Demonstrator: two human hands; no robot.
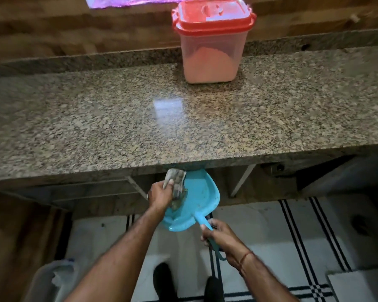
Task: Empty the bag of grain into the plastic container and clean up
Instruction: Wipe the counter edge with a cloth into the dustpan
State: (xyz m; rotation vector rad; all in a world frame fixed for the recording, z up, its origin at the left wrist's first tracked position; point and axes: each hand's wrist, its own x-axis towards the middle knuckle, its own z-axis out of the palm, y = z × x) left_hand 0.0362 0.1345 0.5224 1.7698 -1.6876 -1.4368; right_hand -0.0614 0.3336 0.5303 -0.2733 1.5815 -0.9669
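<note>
The plastic container (213, 43) stood at the back of the granite counter (118, 118), right of centre, w/ its red lid (214, 15) on and pale grain filling roughly the lower half. It sat close to the low granite ledge at the back, below the wooden wall (52, 31). No bag could be made out on the counter.

Below the front edge of the counter, the right hand (220, 237) was closed around the handle of a blue dustpan (196, 203), holding the pan's mouth up under the counter lip. The left hand (160, 196) was clenched on a grey cloth (176, 182), which was pressed into the left side of the pan, touching it. Some dark bits lay in the pan by the cloth; too blurred to tell what they were. The two hands were apart, w/ the pan between them.

Under the counter were shelf frames and white supports, dim. The floor had white tiles w/ dark stripes (297, 232). Two dark shoes (162, 280) showed at the bottom, and a pale bin (50, 282) w/ a bag liner stood at bottom left, well apart from the pan.
</note>
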